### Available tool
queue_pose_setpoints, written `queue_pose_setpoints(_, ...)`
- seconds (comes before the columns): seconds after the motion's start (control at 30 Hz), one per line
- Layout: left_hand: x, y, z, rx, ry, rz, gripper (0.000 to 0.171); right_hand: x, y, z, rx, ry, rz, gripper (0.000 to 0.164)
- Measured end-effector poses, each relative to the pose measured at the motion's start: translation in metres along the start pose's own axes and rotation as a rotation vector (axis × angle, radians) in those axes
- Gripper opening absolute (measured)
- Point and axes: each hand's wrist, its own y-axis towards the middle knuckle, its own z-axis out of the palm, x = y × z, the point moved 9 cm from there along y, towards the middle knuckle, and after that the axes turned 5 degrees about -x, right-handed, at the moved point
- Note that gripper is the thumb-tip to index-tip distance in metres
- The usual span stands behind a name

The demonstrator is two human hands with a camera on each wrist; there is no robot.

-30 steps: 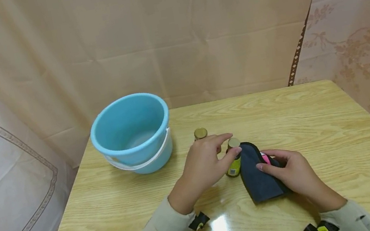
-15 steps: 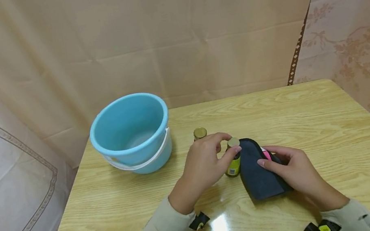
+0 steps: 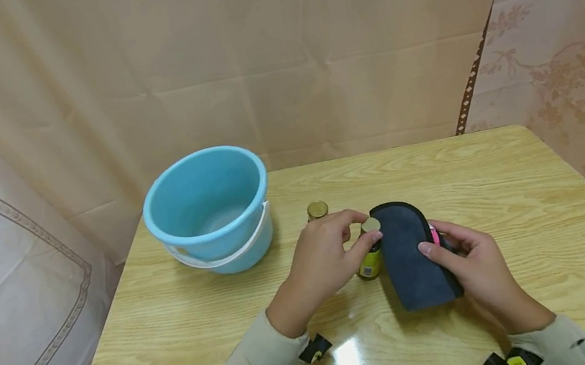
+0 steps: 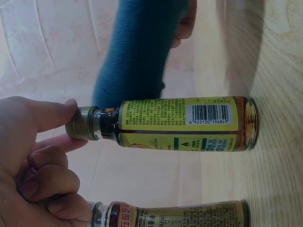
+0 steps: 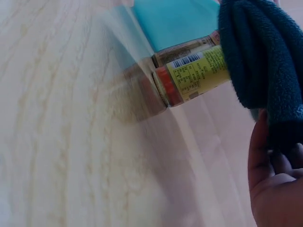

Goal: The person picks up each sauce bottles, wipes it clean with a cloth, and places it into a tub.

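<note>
My left hand [image 3: 322,259] pinches the gold cap of a small glass bottle [image 3: 369,265] between thumb and index finger. This bottle stands upright on the table, its yellow-green label and barcode showing in the left wrist view. Right of it, my right hand [image 3: 475,268] grips a dark blue folded cloth [image 3: 414,259] with black edging, thumb in front and fingers behind. A pink and white bit [image 3: 434,234] shows at the cloth's fold. In the right wrist view the cloth [image 5: 246,56] looks fluffy and covers the bottle's upper part.
A second small bottle [image 3: 317,209] with a gold cap stands behind my left hand, mostly hidden by it. A light blue bucket [image 3: 244,243] with a white handle stands at the back left. Curtains hang beyond the wooden table [image 3: 504,184].
My right hand has shifted slightly right and up with the cloth, which now stands taller and flatter beside the bottle. My left hand stays at the cap.
</note>
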Motion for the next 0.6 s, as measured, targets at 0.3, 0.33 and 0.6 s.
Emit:
queue_pose_setpoints(0.3, -0.001, 0.000, 0.001, 0.014, 0.001, 0.001, 0.039, -0.005, 0.000, 0.003, 0.017, -0.007, 0.031, 0.046)
queue_pose_setpoints(0.33, -0.001, 0.000, 0.000, 0.015, 0.000, 0.000, 0.039, -0.006, 0.001, 0.003, 0.022, -0.030, 0.035, 0.046)
queue_pose_setpoints(0.6, -0.002, 0.000, -0.001, 0.024, -0.012, -0.004, 0.038, -0.008, 0.002, 0.009, 0.065, -0.123, 0.042, 0.048)
